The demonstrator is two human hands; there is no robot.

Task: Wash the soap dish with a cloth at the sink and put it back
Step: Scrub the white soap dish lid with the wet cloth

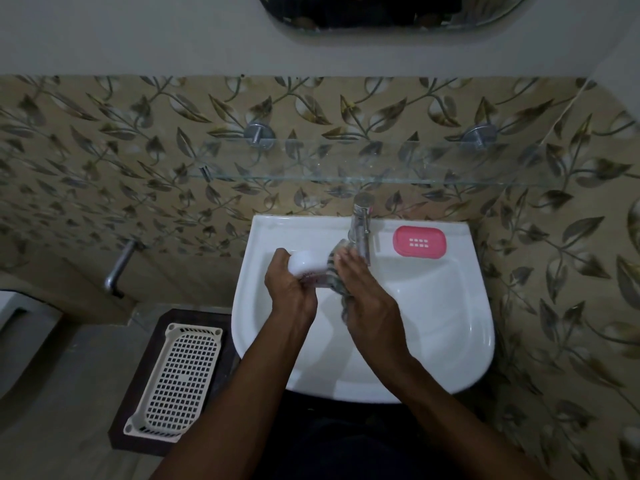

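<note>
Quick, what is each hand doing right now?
Left hand: grips the white soap dish over the sink.
Right hand: holds the striped cloth against the dish.

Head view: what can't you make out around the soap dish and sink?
Head view:
One end of the soap dish is under the cloth, the other inside the left hand.
How the right hand grips the cloth, hidden beneath its own back.
Whether the tap runs: too dim.
Most of the mirror: cut by the top edge.
</note>
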